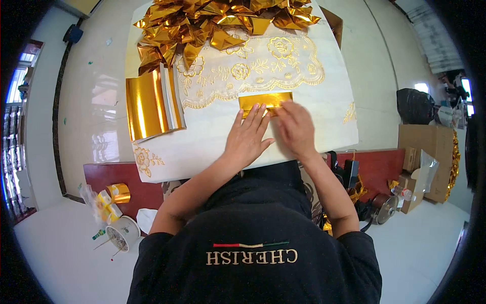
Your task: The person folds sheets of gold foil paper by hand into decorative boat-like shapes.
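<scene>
A small folded rectangle of gold foil paper (276, 97) lies on the white tablecloth in front of me, with a pale strip along its far edge. My left hand (247, 136) rests flat, fingers spread, its fingertips pressing on the paper's near left part. At the paper's right end is my right hand (296, 129), its fingers curled together against the foil and slightly blurred. To the left lies a stack of gold foil sheets (147, 106), curved up and showing white edges. Beyond the paper, many folded gold foil pieces (223, 38) are heaped at the table's far side.
The tablecloth (212, 126) has gold flower embroidery. A red wooden bench (136, 177) runs behind the table's near edge. A paper cup with sticks (121, 234) stands at lower left. Cardboard boxes (422, 152), a black bag (415, 105) and a lidded pot (385, 207) are to the right.
</scene>
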### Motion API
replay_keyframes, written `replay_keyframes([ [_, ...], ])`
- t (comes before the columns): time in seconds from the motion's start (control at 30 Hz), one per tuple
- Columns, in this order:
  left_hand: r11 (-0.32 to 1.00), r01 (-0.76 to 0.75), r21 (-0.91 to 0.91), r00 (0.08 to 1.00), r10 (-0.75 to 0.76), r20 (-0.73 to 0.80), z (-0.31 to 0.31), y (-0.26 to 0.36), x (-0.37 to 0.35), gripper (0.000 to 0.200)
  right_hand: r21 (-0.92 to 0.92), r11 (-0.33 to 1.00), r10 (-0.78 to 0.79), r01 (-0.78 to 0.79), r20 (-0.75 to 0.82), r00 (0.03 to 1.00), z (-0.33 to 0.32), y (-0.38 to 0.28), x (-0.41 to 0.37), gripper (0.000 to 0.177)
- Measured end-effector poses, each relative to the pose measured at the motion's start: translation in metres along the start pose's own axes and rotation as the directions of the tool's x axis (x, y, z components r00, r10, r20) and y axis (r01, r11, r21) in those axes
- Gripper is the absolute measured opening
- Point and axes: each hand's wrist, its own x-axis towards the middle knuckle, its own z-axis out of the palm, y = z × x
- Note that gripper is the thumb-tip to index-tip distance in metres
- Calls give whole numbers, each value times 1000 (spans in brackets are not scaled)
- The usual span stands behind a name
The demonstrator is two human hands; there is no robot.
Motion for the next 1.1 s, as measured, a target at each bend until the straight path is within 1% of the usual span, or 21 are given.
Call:
replay_keyframes([
  [0.03,1000,1,26,999,-2,32,-1,1,0,69,88,996,-23,16,84,996,4,-8,-4,41],
  [0.07,999,-7,51,1000,8,-4,0,1,1,68,94,995,-50,32,199,979,3,-17,-6,46],
  [0.13,995,-15,103,997,23,-77,4,0,1,66,98,995,-27,-2,296,955,10,-20,-15,52],
  [0.23,995,-24,95,996,32,-87,5,0,-1,67,36,997,44,-62,379,924,0,-10,-17,57],
  [0.33,999,-8,-36,999,6,-51,4,-3,-3,69,-51,998,43,-24,412,910,-7,4,-23,59],
  [0.43,1000,31,-4,998,-31,-54,1,-9,-12,67,-90,995,67,-33,401,914,-15,13,-24,57],
  [0.53,993,44,110,998,-38,-56,3,-23,-17,61,-114,993,68,-28,363,929,-16,18,-22,54],
  [0.63,993,-26,112,986,44,-161,2,-44,-17,48,-133,991,41,2,315,948,-16,23,-19,51],
  [0.7,992,-111,64,954,124,-272,-1,-55,-11,35,-136,990,-9,47,269,963,-15,25,-14,46],
  [0.73,987,-156,45,930,162,-330,-3,-60,-7,29,-111,993,-15,44,251,968,-14,26,-11,43],
  [0.83,976,-216,31,902,211,-377,-10,-63,1,17,-65,997,-33,47,198,980,-13,28,-4,35],
  [0.9,977,-212,7,887,196,-417,-7,-63,3,16,-71,995,-59,72,160,985,-11,30,0,29],
  [1.0,981,-191,-34,879,155,-450,-5,-61,4,17,-67,995,-67,79,163,984,-13,32,5,24],
  [1.1,983,-155,-102,882,91,-462,-5,-59,4,19,-28,999,-30,35,163,986,-13,34,10,25],
])
